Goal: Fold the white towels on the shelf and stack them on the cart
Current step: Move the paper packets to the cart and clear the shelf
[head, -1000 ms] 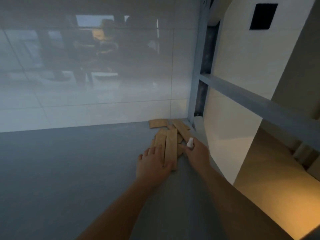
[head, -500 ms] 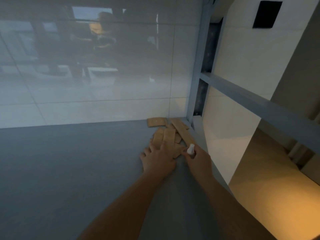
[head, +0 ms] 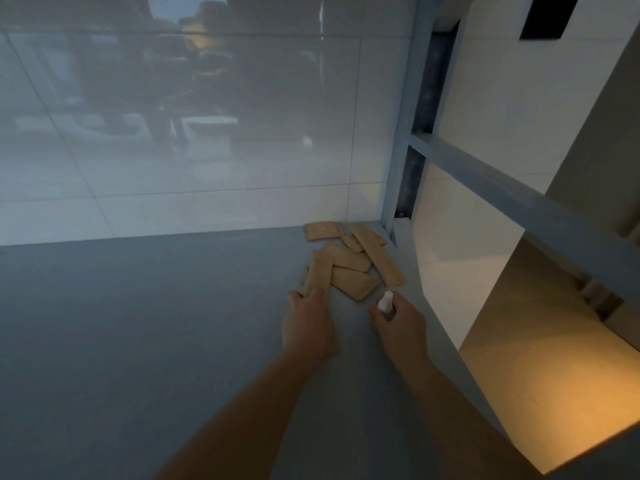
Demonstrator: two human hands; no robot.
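Left hand [head: 307, 323]: lying palm down, fingers curling onto the near end of a long wooden piece [head: 319, 273].
Right hand [head: 398, 318]: gripping a small white bottle [head: 385, 301], nozzle pointing far.
Arms: both reaching forward over the grey shelf [head: 138, 323].
Wooden pieces [head: 349, 258]: lying scattered in the far right corner.
Towels: not showing anywhere.

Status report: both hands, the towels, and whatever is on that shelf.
Left hand grips flat tan wooden strip. Right hand holds small white object. No white towels in view. Loose tan wooden pieces on grey shelf.
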